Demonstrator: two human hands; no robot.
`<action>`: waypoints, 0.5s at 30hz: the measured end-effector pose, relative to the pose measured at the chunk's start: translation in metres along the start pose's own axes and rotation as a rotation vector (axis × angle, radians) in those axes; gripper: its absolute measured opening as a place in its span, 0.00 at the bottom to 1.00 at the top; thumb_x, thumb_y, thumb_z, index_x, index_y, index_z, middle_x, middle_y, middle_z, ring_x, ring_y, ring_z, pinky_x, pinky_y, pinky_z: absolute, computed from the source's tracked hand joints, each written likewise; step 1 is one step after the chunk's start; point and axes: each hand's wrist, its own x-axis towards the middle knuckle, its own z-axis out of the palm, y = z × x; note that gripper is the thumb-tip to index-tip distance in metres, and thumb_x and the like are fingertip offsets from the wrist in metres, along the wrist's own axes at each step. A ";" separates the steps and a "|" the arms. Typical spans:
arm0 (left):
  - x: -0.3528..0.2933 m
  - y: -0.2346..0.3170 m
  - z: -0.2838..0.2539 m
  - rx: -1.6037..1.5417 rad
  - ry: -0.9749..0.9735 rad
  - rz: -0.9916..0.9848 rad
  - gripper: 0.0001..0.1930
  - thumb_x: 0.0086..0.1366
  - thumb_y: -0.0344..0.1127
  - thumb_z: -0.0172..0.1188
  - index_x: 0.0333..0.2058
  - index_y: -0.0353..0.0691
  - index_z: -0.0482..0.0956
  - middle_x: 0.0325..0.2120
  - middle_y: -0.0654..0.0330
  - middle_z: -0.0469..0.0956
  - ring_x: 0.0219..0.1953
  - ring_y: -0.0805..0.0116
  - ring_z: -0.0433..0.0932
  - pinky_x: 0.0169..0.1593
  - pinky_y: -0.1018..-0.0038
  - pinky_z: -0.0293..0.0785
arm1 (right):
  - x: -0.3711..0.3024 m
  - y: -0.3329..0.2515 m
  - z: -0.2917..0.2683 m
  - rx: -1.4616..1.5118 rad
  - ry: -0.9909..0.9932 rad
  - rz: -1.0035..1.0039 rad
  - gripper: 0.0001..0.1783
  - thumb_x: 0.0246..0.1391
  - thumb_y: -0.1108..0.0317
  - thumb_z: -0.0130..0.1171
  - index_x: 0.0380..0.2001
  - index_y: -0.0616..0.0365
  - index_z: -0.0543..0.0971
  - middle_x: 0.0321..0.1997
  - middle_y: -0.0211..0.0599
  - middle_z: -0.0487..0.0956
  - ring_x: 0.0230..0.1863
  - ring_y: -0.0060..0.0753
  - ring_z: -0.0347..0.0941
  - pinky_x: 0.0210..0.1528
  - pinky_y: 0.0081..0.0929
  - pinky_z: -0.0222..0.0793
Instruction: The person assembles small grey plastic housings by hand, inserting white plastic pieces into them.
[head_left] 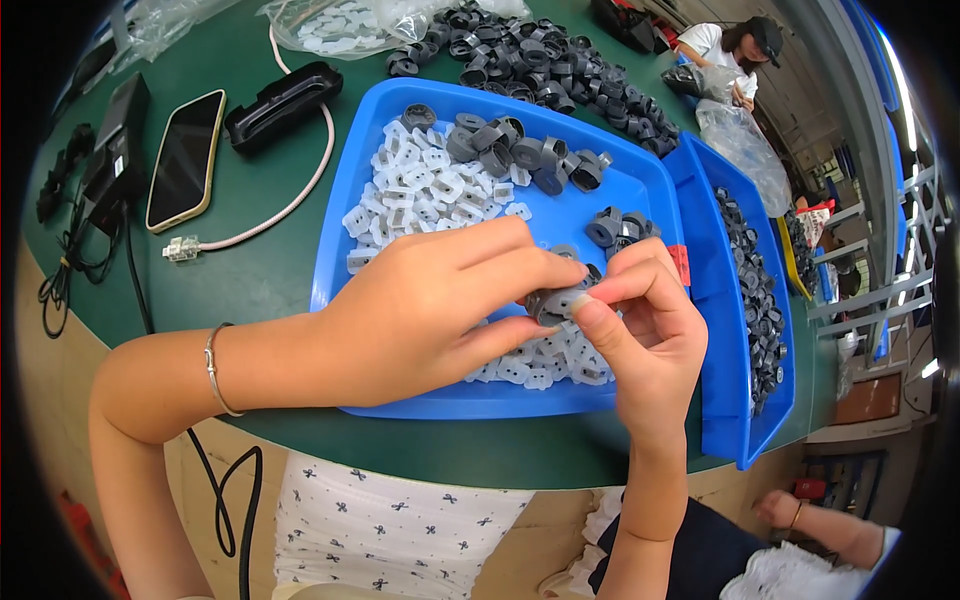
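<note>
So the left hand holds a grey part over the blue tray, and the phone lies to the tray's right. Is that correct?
Not quite: in the head view, the phone lies to the left of the blue tray. The left hand does hold a grey part over that tray.

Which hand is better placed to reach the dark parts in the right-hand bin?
Right, probably: the right hand is nearer the bin; the left hand is farther off, over the tray. Both hold the grey part, though.
</note>
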 end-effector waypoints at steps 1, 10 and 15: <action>-0.001 0.000 0.001 0.002 -0.001 -0.002 0.23 0.48 0.25 0.67 0.46 0.37 0.75 0.26 0.60 0.73 0.22 0.72 0.68 0.23 0.78 0.65 | 0.000 0.000 0.000 -0.049 -0.031 -0.024 0.07 0.44 0.80 0.64 0.26 0.63 0.75 0.33 0.30 0.65 0.32 0.19 0.63 0.36 0.15 0.61; -0.004 -0.003 0.002 0.020 0.050 0.054 0.23 0.45 0.22 0.66 0.44 0.35 0.76 0.27 0.57 0.75 0.24 0.66 0.73 0.25 0.75 0.70 | -0.004 0.005 0.014 0.283 -0.018 0.190 0.07 0.47 0.75 0.65 0.26 0.63 0.75 0.32 0.30 0.66 0.32 0.19 0.62 0.36 0.15 0.61; 0.001 -0.010 0.001 -0.125 -0.002 0.003 0.24 0.44 0.21 0.66 0.44 0.36 0.77 0.28 0.57 0.75 0.27 0.67 0.74 0.27 0.76 0.70 | 0.002 0.006 0.012 0.020 0.011 0.016 0.08 0.46 0.75 0.64 0.26 0.63 0.74 0.32 0.31 0.67 0.31 0.21 0.65 0.35 0.19 0.63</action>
